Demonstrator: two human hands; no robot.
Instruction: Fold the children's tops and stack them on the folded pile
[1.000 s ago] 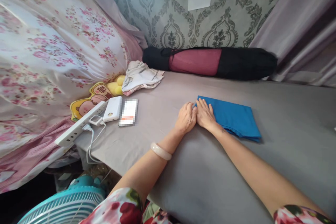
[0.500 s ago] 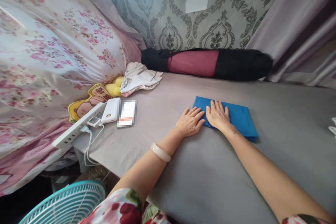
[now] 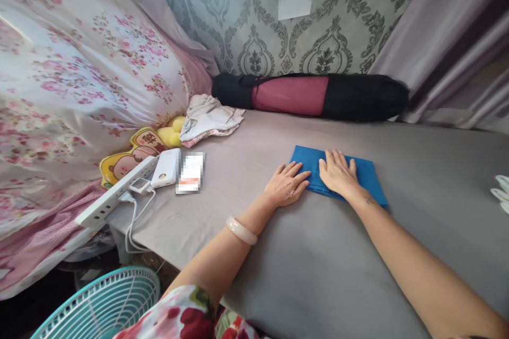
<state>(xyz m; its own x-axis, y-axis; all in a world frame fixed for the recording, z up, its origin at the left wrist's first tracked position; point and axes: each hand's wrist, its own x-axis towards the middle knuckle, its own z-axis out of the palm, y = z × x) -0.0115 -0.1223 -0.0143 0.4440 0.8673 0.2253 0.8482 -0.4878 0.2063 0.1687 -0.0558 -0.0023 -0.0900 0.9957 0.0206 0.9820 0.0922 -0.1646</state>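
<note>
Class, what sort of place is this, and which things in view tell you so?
Probably a room in a home, perhaps a bedroom: floral fabric hangs along the left, ornate patterned wallpaper covers the wall behind, and a turquoise fan shows at the lower left.

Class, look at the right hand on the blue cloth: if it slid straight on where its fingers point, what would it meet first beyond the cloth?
Past the blue cloth, the right hand would probably meet the long black-and-red bag, though depth is unclear.
</note>
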